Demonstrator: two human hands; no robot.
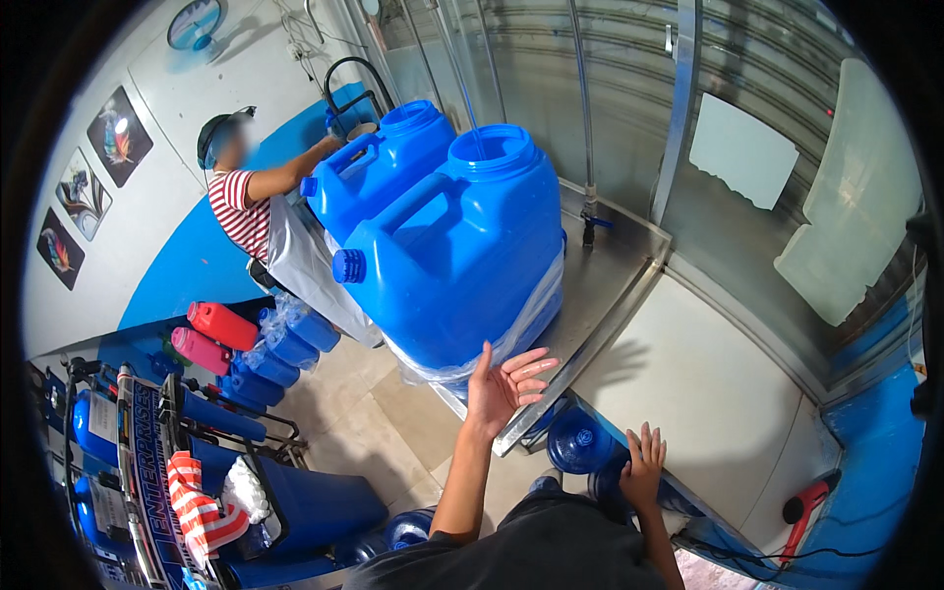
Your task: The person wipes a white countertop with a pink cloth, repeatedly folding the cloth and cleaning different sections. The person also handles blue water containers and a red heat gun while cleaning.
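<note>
My left hand (509,391) is palm up with its fingers spread and nothing in it, in front of the lower edge of the nearer blue plastic jug (457,273). Whether it touches the jug I cannot tell. This large jug stands on a stainless steel counter (616,254) with its wide mouth uncapped, and a thin stream of water (478,140) runs into it. Clear plastic wrap (527,313) hangs around its base. Beside it stands a second uncapped blue jug (402,158). My right hand (644,468), palm down and holding nothing, is at the edge of a white tiled ledge (686,383).
A person in a striped shirt and apron (243,214) reaches behind the farther jug. Round blue bottles (579,439) stand below the ledge. Red and blue containers (225,324) line the left wall. A blue bin (317,501) stands at lower left, a red heat gun or dryer (807,509) at right.
</note>
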